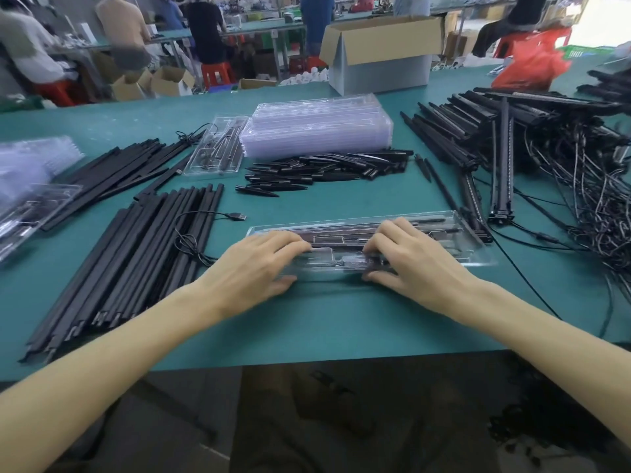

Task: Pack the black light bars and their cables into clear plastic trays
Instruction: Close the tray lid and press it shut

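Tray: a long clear plastic tray (454, 230), glossy, with moulded pockets, lies crosswise on the desk straight in front of the person, near the front edge.
Contents: thin black bars (341, 234) lie lengthwise in its channels; smaller parts in the pockets are too blurred to tell.
Hands: the left hand (259, 264) and right hand (413, 257) sit close together on the middle of the tray, each with bent fingers on top and the thumb against the near edge, pinching it.
Left of tray: a flat row of straight matt black bars (136, 268) runs diagonally, with a thin black cable (201, 215) looped across it, its plug just beside the tray's far left corner.
Behind tray: a loose heap of short black pointed pieces (324, 169); behind it, a tall stack of empty clear trays (317, 128), and a filled tray (216, 148) beside that.
Right: a big pile of black bars (478, 131) tangled with wiry cables (597, 199).
Far left: more clear trays (30, 165), blurred.
Surface: the desk (324, 319) has a smooth teal-green top.
Room: an open cardboard box (382, 49) and a red plastic bag (532, 66) stand at the far edge; beyond, people sit on red stools (218, 73) at other green benches.
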Motion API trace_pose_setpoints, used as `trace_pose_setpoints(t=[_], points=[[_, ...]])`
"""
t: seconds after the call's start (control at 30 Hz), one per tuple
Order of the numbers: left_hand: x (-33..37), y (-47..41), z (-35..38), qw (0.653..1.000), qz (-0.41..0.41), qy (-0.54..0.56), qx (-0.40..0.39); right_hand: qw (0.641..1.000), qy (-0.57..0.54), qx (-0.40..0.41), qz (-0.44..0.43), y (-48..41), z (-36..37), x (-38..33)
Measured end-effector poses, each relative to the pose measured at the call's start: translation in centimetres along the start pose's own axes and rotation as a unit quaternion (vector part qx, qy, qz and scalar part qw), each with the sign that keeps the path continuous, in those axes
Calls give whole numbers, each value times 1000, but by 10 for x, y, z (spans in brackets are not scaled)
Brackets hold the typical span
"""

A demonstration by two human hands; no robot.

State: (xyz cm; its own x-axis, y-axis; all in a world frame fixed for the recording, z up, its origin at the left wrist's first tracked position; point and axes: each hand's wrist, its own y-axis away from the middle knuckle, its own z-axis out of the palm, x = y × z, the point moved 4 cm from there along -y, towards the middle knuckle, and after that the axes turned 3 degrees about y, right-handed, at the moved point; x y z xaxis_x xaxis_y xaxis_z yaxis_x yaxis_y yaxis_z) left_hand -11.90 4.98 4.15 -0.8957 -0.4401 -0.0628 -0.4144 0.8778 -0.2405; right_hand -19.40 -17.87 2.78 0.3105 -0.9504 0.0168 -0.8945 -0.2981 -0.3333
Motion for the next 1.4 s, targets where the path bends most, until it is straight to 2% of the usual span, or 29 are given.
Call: trace_pose_setpoints(t=[0.2, 0.53, 0.63, 0.77, 0.87, 1.07, 1.17, 1.3, 1.4], points=[[5, 7, 5, 997, 0, -27, 70, 1000, -27, 11, 0, 5, 2, 3], [4, 8, 12, 996, 19, -21, 86, 996, -31, 77, 19, 13, 16, 3], [-11, 11, 13, 994, -31, 68, 74, 997, -34, 70, 22, 14, 18, 3], [-33, 15, 14, 963, -93, 251, 9, 997, -43, 60, 22, 15, 19, 3], [-40, 16, 12, 960, -80, 270, -2, 996, -51, 67, 25, 16, 19, 2], [-52, 18, 15, 958, -120, 260, 12, 994, -72, 82, 29, 17, 16, 1], [-50, 20, 19, 965, -111, 237, -3, 994, -68, 81, 23, 17, 16, 0], [-42, 20, 19, 991, -74, 114, -14, 995, -58, 87, 3, 16, 14, -2], [-32, 17, 13, 1000, -3, -9, 26, 995, -40, 88, -16, 17, 12, -4]])
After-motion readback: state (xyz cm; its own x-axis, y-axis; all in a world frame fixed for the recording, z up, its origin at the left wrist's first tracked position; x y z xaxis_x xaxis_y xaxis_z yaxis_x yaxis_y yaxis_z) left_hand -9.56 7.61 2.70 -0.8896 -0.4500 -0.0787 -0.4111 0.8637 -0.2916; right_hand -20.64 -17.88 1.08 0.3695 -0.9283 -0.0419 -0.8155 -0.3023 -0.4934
